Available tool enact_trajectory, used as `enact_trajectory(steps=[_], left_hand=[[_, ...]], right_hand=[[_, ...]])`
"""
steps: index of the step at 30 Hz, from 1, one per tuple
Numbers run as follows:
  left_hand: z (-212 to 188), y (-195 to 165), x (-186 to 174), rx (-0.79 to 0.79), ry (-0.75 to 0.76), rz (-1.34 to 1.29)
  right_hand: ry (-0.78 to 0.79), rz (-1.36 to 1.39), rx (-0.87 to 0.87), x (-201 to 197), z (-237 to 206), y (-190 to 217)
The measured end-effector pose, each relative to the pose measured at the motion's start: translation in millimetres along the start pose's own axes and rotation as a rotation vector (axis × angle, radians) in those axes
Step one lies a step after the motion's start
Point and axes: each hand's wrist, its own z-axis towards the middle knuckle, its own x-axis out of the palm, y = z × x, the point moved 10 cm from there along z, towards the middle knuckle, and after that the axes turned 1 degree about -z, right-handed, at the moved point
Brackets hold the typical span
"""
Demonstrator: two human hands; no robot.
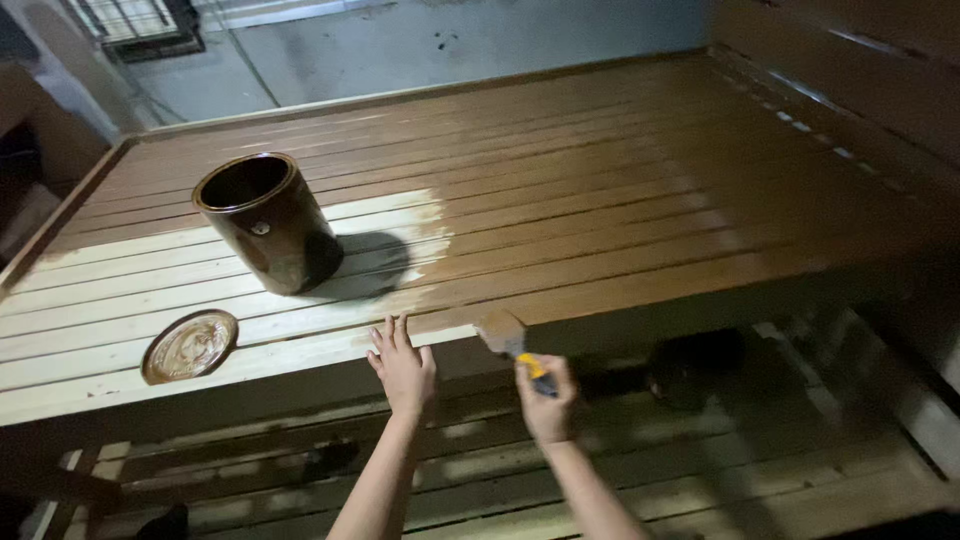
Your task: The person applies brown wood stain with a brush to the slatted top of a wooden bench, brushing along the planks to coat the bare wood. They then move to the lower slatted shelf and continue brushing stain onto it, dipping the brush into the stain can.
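My right hand [546,398] grips a paintbrush [508,338] with a yellow and dark handle. Its bristles touch the front edge of a slatted wooden platform [600,180]. My left hand [402,366] rests flat with fingers apart on that same front edge, just left of the brush. Most of the platform is stained dark brown; the left front part is still pale bare wood [120,290]. A dark brown paint can [268,222] stands open on the pale slats, behind and left of my left hand. Its round lid [190,346] lies flat near the front left.
Below the platform lies a lower slatted layer [620,470] with patchy stain. A raised wooden side board [850,70] runs along the right. A grey concrete floor [420,40] and a barred window [130,20] lie beyond the far edge.
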Motion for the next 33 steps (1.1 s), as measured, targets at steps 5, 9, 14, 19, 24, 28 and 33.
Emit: enact_trajectory(steps=[5,9,14,19,24,28,33], left_hand=[[-3.5,6.9,-12.1,-0.024,-0.072,0.052],[-13.8,17.2,-13.4,-0.075,-0.075,0.061],[-28.7,27.2,-15.9,-0.085,-0.053,0.058],[-26.0,40.0,-36.5,-0.039,-0.070,0.002],[-6.2,66.8,-51.6,-0.042,-0.011,0.055],[4.5,86.0,-60.4,0.009,0.001,0.093],[2.9,101.6,-61.5,0.030,0.019,0.057]], right_hand=[[-0.193,-0.263,-0.167,-121.3,67.7,-37.8],[-0.280,-0.177,-0.038,-173.6,98.6,-79.6],[-0.200,-0.166,-0.117,-91.7,50.9,-32.8],[-0.041,-0.153,-0.172,40.7,-18.5,48.0],[0.054,0.070,-0.131,84.1,-36.5,56.0],[-0.076,-0.038,-0.105,1.7,-0.3,15.7],[-0.280,-0.135,-0.034,-39.5,11.9,-0.5]])
